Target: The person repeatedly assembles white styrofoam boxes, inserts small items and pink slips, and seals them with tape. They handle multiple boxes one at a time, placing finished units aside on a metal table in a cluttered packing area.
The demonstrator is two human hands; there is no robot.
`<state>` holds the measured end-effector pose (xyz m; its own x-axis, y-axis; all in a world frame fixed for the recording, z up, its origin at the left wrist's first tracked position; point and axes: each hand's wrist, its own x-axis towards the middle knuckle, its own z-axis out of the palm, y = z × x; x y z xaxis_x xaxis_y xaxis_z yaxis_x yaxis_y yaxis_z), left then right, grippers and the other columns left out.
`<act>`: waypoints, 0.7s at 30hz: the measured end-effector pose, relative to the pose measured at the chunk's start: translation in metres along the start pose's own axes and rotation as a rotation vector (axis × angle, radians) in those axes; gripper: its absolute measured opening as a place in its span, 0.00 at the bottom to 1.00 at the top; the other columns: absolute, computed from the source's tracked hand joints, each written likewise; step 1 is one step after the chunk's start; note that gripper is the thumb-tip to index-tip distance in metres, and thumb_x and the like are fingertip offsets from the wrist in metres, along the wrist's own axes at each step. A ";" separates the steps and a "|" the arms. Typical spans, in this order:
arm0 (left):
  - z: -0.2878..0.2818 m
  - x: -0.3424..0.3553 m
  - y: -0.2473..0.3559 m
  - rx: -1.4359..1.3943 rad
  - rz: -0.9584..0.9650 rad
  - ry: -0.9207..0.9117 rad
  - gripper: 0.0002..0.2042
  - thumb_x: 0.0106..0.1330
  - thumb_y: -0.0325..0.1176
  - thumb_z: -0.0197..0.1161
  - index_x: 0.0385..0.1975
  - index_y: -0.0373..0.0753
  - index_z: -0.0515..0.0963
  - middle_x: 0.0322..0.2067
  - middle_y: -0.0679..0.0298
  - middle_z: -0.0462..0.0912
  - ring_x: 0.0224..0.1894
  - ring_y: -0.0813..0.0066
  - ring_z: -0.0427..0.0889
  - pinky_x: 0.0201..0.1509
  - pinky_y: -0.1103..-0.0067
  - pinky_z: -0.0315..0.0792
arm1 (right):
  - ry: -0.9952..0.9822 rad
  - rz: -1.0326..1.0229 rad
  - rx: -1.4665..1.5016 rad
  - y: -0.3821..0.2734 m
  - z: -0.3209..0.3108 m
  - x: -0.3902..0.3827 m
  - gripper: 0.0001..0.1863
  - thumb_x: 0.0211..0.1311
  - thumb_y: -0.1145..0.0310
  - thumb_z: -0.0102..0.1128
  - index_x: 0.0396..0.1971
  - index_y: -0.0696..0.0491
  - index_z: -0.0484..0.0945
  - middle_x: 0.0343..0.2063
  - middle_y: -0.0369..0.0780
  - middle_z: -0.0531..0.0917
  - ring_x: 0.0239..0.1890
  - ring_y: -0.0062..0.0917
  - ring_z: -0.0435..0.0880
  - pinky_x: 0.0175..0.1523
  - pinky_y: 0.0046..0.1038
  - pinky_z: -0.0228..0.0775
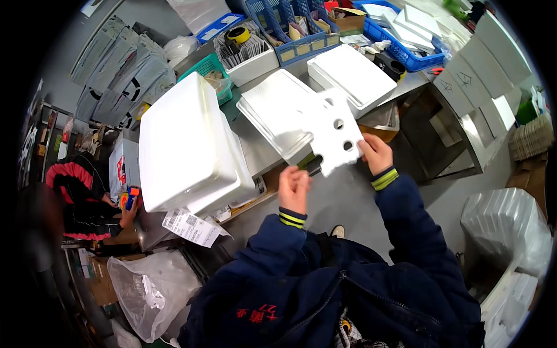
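Observation:
My right hand (377,152) pinches the lower right edge of a white foam sheet (325,133) with several round holes, held over the workbench. My left hand (295,187) is below and left of it, fingers loosely curled and apart, holding nothing. Behind the sheet sits a white foam box (266,110). Another lidded foam box (352,75) is at the back right. A larger stack of white foam boxes (183,145) stands at the left, with a printed label (196,228) hanging below it.
Blue crates (301,46), a teal basket (217,78) and foam pieces (484,64) line the steel bench (467,153). A co-worker's hand (129,216) holds a coloured tool at the left. A plastic bag (145,293) sits lower left, clear wrapping (502,223) at right.

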<state>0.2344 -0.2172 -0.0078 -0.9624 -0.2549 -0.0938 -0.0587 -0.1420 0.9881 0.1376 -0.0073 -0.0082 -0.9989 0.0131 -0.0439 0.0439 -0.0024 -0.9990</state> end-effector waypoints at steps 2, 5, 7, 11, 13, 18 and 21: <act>0.003 0.034 0.000 0.099 0.187 0.119 0.15 0.62 0.28 0.52 0.46 0.32 0.62 0.38 0.60 0.73 0.38 0.74 0.75 0.40 0.81 0.70 | -0.042 0.020 -0.007 0.003 0.023 0.048 0.15 0.53 0.68 0.57 0.38 0.62 0.74 0.24 0.36 0.78 0.20 0.14 0.71 0.24 0.16 0.63; 0.017 0.088 0.009 0.317 0.372 0.260 0.14 0.60 0.24 0.52 0.46 0.32 0.66 0.41 0.59 0.71 0.44 0.71 0.72 0.48 0.80 0.66 | -0.136 0.066 0.029 0.017 0.065 0.109 0.16 0.52 0.66 0.59 0.37 0.63 0.75 0.22 0.37 0.79 0.19 0.16 0.73 0.25 0.18 0.66; 0.017 0.125 0.010 0.684 0.571 0.301 0.15 0.57 0.24 0.53 0.46 0.33 0.67 0.43 0.55 0.71 0.46 0.62 0.71 0.51 0.75 0.64 | -0.156 0.062 -0.091 0.021 0.091 0.133 0.16 0.51 0.66 0.59 0.34 0.63 0.76 0.20 0.40 0.79 0.20 0.18 0.76 0.26 0.20 0.68; 0.016 0.191 -0.014 1.032 0.575 0.262 0.21 0.54 0.28 0.58 0.50 0.36 0.66 0.54 0.51 0.62 0.57 0.51 0.58 0.58 0.68 0.57 | -0.168 -0.112 -0.519 0.042 0.114 0.166 0.13 0.46 0.62 0.61 0.28 0.57 0.79 0.20 0.44 0.80 0.22 0.33 0.79 0.29 0.29 0.70; 0.013 0.204 -0.030 1.203 0.436 0.127 0.25 0.51 0.35 0.62 0.50 0.37 0.66 0.55 0.50 0.60 0.58 0.49 0.55 0.58 0.65 0.55 | -0.236 -0.132 -0.699 0.051 0.106 0.178 0.12 0.45 0.60 0.61 0.26 0.53 0.80 0.21 0.45 0.79 0.25 0.38 0.78 0.32 0.32 0.70; 0.013 0.213 -0.037 1.255 0.485 0.068 0.25 0.49 0.37 0.63 0.48 0.36 0.68 0.54 0.46 0.61 0.56 0.47 0.58 0.59 0.64 0.54 | -0.333 -0.584 -0.901 0.049 0.091 0.173 0.08 0.45 0.66 0.57 0.24 0.53 0.74 0.26 0.44 0.74 0.28 0.41 0.74 0.33 0.37 0.67; 0.002 0.213 -0.033 1.328 0.311 0.019 0.26 0.50 0.37 0.63 0.50 0.37 0.67 0.54 0.46 0.61 0.58 0.49 0.56 0.60 0.64 0.53 | -0.431 -0.452 -0.732 0.011 0.075 0.178 0.10 0.49 0.65 0.56 0.31 0.52 0.76 0.27 0.42 0.74 0.30 0.37 0.75 0.36 0.33 0.69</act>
<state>0.0312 -0.2645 -0.0602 -0.9795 -0.1217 0.1608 -0.0609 0.9386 0.3396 -0.0411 -0.0796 -0.0265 -0.8364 -0.5087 0.2040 -0.4944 0.5396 -0.6814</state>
